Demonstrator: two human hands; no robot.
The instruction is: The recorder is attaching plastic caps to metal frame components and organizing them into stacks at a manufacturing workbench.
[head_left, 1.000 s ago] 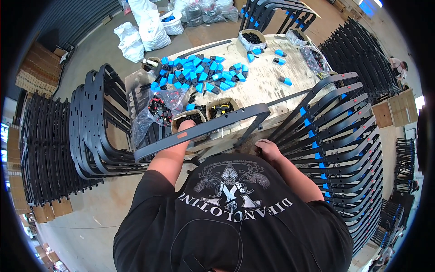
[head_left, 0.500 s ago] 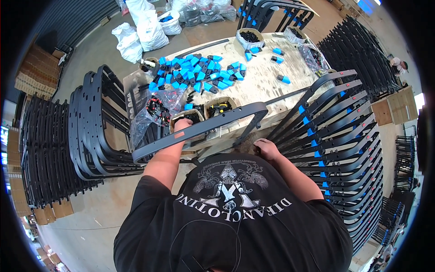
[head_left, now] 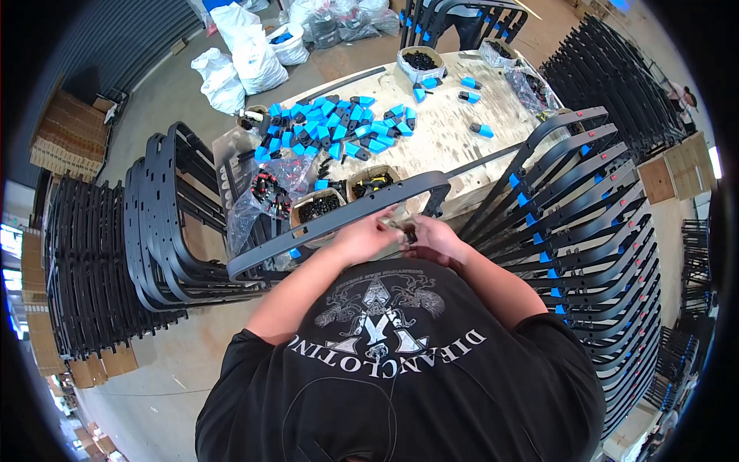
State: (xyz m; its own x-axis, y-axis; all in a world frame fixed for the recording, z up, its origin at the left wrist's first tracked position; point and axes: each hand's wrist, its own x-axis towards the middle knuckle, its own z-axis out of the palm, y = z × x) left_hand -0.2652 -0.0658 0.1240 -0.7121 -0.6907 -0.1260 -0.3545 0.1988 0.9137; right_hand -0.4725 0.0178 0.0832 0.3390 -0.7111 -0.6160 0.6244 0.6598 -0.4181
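Observation:
A dark grey metal frame [head_left: 339,215] with rounded corners lies across the table's near edge, in front of me. Just on my side of its bar my two hands are close together. My left hand [head_left: 366,238] has its fingers bent in a pinch, slightly blurred; what they hold is too small to make out. My right hand [head_left: 436,239] curls around a small black part [head_left: 410,236], whose kind I cannot tell. Beyond the bar stand a box of small black parts [head_left: 320,205] and a box of black and yellow pieces [head_left: 371,183].
Blue-and-black plastic pieces [head_left: 331,123] are heaped on the wooden table [head_left: 439,146]. A clear bag of red and black parts [head_left: 269,192] lies left. Similar frames stand in rows at left [head_left: 165,223] and right [head_left: 593,254]. White sacks [head_left: 254,54] sit behind.
My left hand has come out of the box of small black parts and moved right, toward my right hand. My right hand has risen slightly and turned toward it.

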